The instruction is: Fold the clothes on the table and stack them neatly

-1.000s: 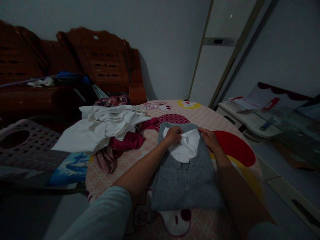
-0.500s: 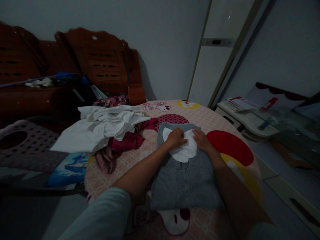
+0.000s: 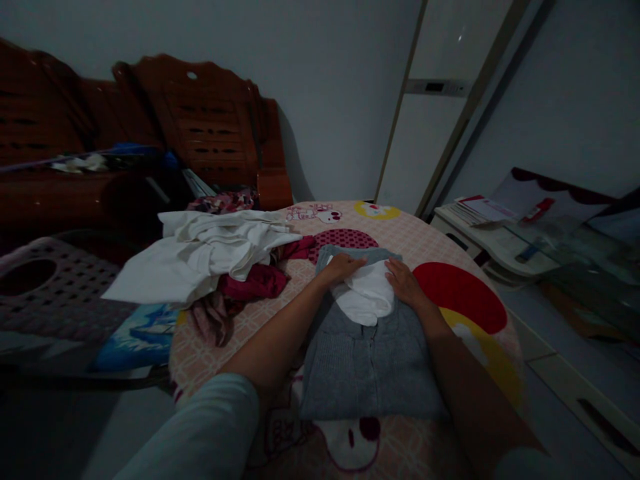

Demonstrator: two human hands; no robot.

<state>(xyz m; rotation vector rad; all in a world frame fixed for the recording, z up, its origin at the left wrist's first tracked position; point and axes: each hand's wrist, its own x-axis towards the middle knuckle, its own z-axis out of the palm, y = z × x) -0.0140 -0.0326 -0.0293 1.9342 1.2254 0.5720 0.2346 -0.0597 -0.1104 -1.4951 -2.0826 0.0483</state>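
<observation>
A grey knitted garment [image 3: 345,373] with a zip down its middle lies folded on the round table in front of me. A small white cloth [image 3: 367,297] is bunched on its upper part, inside the neck area. My left hand [image 3: 345,268] is at the cloth's upper left, its fingers pointing right and closed on the edge, with the thumb partly hidden. On the right side, my right hand [image 3: 404,283] rests with fingers stretched over the cloth's edge and the grey knit.
A pile of white clothing [image 3: 215,250] lies at the table's left, over dark red cloth [image 3: 255,281]. The patterned tablecloth [image 3: 400,233] covers the table. A pink basket [image 3: 65,293] stands left, a wooden sofa [image 3: 200,120] behind, and a glass-topped cabinet [image 3: 495,233] right.
My left hand has shifted up and left, from the middle of the white cloth to its upper left edge. The cloth's folds have changed; my right hand has barely moved.
</observation>
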